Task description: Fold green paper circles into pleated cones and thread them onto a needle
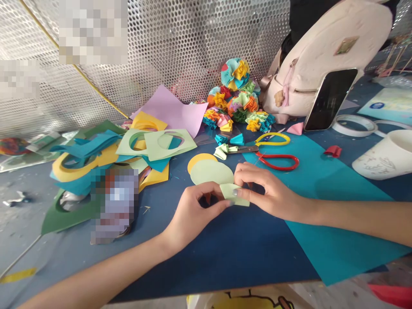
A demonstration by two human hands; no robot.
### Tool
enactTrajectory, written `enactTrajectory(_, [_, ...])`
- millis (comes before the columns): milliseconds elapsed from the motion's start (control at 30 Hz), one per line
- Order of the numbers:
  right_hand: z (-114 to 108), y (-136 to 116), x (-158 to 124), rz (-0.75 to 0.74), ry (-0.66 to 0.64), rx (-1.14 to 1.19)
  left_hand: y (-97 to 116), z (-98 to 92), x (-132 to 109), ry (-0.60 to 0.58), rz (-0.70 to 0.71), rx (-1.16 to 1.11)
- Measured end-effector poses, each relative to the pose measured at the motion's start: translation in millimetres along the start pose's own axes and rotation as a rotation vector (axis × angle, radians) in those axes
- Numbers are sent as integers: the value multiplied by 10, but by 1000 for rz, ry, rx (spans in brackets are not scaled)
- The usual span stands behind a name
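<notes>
Pale green paper [232, 194]: matt, smooth. Scissors [249, 149]: metal blades, glossy red plastic handles. Screen [193, 43]: perforated metal, dull sheen.

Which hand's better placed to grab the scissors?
Probably right: the right hand sits just below the scissors, nearer than the left hand. Both hands pinch the pale green paper.

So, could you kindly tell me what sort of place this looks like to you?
It looks like a paper-craft workspace, perhaps a workshop or stall: a dark blue work surface holds coloured card sheets with circles cut out, red-handled scissors, and a heap of paper flower balls.
</notes>
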State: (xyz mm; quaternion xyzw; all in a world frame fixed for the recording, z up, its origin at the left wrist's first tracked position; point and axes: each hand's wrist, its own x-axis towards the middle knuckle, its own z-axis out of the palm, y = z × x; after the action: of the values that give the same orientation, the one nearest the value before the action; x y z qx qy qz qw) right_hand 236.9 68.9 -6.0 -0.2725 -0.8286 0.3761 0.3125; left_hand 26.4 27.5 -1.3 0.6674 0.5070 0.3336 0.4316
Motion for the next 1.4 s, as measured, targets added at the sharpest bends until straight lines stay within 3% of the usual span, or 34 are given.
enactTrajectory(267, [-12,28,8,-32,-22,-72,2,-47,55,14,-85,-300])
enactTrajectory(333, [-13,47,-5,-51,31,-101,17,-63,64,48,-76,-334])
enactTrajectory(467, [-30,80,-35,-292,189,-302,16,-77,67,86,-91,-398])
enactTrajectory(600, [-49,77,-36,-428,183,-530,16,-55,54,48,-107,-434])
enactTrajectory(833, [-8,12,-19,-215,170,-172,72,1,-3,-29,-92,-283])
enactTrajectory(967, [27,5,-19,-109,94,2,51,33,-43,-33,-75,-202])
enactTrajectory(1400, [76,22,-51,29,33,127,51,89,-39,28,-97,-57])
